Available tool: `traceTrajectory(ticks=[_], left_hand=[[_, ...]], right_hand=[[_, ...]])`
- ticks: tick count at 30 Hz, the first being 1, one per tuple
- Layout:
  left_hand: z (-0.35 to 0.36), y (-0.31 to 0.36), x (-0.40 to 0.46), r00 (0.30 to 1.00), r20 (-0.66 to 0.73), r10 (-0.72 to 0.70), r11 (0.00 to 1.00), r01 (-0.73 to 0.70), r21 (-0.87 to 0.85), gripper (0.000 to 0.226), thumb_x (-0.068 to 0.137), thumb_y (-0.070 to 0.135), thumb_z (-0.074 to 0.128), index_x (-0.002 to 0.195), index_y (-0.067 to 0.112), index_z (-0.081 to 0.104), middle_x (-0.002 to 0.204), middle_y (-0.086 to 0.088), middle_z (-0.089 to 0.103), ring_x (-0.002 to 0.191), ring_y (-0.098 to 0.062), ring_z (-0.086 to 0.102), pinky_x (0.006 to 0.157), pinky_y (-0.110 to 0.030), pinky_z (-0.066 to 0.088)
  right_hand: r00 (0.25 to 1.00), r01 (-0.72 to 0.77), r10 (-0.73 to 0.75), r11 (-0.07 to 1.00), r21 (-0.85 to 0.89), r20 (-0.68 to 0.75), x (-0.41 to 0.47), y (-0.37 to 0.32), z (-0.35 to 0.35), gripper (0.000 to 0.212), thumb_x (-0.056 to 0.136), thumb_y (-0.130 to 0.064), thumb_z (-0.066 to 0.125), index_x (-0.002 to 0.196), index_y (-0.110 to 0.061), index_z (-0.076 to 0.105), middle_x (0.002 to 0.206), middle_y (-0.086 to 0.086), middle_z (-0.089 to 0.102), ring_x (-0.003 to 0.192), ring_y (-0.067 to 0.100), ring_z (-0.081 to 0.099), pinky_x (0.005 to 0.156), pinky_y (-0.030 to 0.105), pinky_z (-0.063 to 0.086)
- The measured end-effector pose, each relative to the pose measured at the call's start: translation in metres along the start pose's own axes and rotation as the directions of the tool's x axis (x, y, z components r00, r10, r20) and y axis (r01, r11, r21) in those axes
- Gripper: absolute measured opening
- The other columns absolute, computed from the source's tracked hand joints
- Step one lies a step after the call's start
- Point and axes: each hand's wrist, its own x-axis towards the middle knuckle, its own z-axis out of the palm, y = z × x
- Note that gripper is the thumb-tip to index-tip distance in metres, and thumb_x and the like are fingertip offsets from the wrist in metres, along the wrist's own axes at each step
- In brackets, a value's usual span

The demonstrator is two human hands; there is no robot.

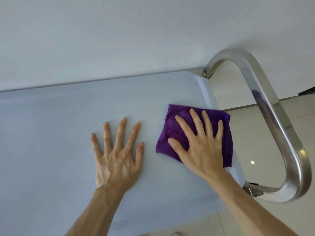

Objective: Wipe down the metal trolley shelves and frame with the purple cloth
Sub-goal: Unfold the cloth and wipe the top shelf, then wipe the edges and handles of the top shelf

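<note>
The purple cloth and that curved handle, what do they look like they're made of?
The purple cloth looks like soft microfibre or terry: a matte, fuzzy surface with folds, pressed flat under the right hand. The curved handle looks like polished metal tube, probably stainless steel: it is silvery and mirrors the cloth's purple.

A plain pale wall fills the upper part of the view — bare, greyish white. Lower right lies a floor of glossy light tiles with thin grout lines — one small bright reflection shows on it. A dark strip sits at the far right edge, where wall meets floor.
</note>
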Motion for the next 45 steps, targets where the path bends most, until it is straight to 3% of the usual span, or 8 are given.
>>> traceTrajectory(ticks=[8,15,19,25,32,39,41,45], left_hand=[[0.0,0.0,-0.002,1.0,-0.01,-0.011,0.999,0.01,-0.032,0.058,0.101,0.061,0.011,0.157,0.046,0.002,0.168,0.007,0.007,0.154,-0.035,-0.001,0.119,-0.065,0.002],[-0.001,0.001,-0.003,1.0,-0.014,-0.024,0.998,0.024,-0.057,0.057,0.1,0.062,0.006,0.156,0.048,-0.002,0.168,0.008,0.003,0.154,-0.032,-0.006,0.119,-0.063,-0.004],[0.001,0.001,-0.002,0.999,-0.022,-0.046,0.996,0.044,-0.076,0.056,0.1,0.064,0.006,0.154,0.052,-0.003,0.168,0.011,0.003,0.154,-0.029,-0.007,0.12,-0.061,-0.006],[0.003,0.001,-0.002,0.997,-0.051,-0.05,0.996,0.046,-0.083,0.056,0.1,0.063,0.009,0.155,0.051,0.005,0.167,0.01,0.012,0.154,-0.031,0.0,0.12,-0.06,-0.004],[0.003,0.002,-0.002,0.997,-0.049,-0.06,0.995,0.056,-0.082,0.055,0.1,0.063,0.01,0.153,0.053,0.003,0.167,0.01,0.01,0.154,-0.031,-0.001,0.12,-0.06,-0.005],[-0.003,0.004,-0.005,0.997,-0.004,-0.071,0.995,0.07,-0.075,0.055,0.1,0.064,0.008,0.153,0.054,0.0,0.167,0.011,0.005,0.154,-0.029,-0.006,0.121,-0.058,-0.009],[-0.005,0.005,-0.005,0.997,0.01,-0.07,0.995,0.071,-0.075,0.055,0.099,0.065,0.006,0.152,0.054,-0.001,0.167,0.011,0.004,0.154,-0.028,-0.008,0.12,-0.058,-0.01],[-0.012,0.008,-0.006,0.996,0.047,-0.071,0.995,0.074,-0.065,0.058,0.097,0.065,0.004,0.153,0.053,-0.001,0.168,0.009,0.002,0.153,-0.03,-0.008,0.12,-0.058,-0.011]], right_hand=[[0.993,0.047,-0.055,0.996,0.077,0.103,-0.103,-0.027,-0.012,0.071,0.087,-0.081,0.036,0.15,-0.048,0.031,0.163,-0.003,0.026,0.152,0.03,0.017,0.116,0.068,0.013],[0.969,0.232,-0.244,0.948,0.218,0.03,-0.149,-0.039,-0.013,0.066,0.081,-0.08,0.052,0.139,-0.048,0.05,0.157,-0.007,0.038,0.148,0.026,0.029,0.114,0.068,0.018],[0.901,0.414,-0.412,0.91,0.012,0.134,-0.15,0.026,-0.017,0.081,0.074,-0.047,0.079,0.144,-0.047,0.04,0.156,-0.005,0.039,0.146,0.029,0.033,0.112,0.067,0.026],[0.941,0.314,-0.303,0.948,-0.057,0.148,-0.148,0.072,-0.024,0.096,0.065,-0.016,0.086,0.145,-0.043,0.041,0.152,0.001,0.045,0.142,0.034,0.039,0.114,0.065,0.026],[0.936,0.344,-0.35,0.933,0.108,0.045,-0.155,0.075,-0.03,0.056,0.084,-0.008,0.055,0.131,-0.038,0.059,0.141,-0.005,0.055,0.135,0.031,0.047,0.114,0.062,0.025],[0.972,0.17,-0.217,0.915,0.366,0.093,-0.147,0.061,-0.059,0.047,0.082,-0.005,0.063,0.121,-0.031,0.065,0.12,-0.014,0.064,0.118,0.02,0.057,0.109,0.054,0.035],[0.971,0.09,-0.193,0.846,0.526,0.144,-0.14,0.061,-0.078,0.046,0.085,-0.005,0.068,0.123,-0.031,0.063,0.117,-0.017,0.065,0.114,0.012,0.058,0.104,0.046,0.041],[0.928,-0.237,-0.147,0.473,0.849,0.341,-0.132,0.068,-0.146,0.031,0.099,-0.02,0.06,0.125,-0.036,0.061,0.113,-0.018,0.069,0.112,0.006,0.063,0.094,0.017,0.046]])
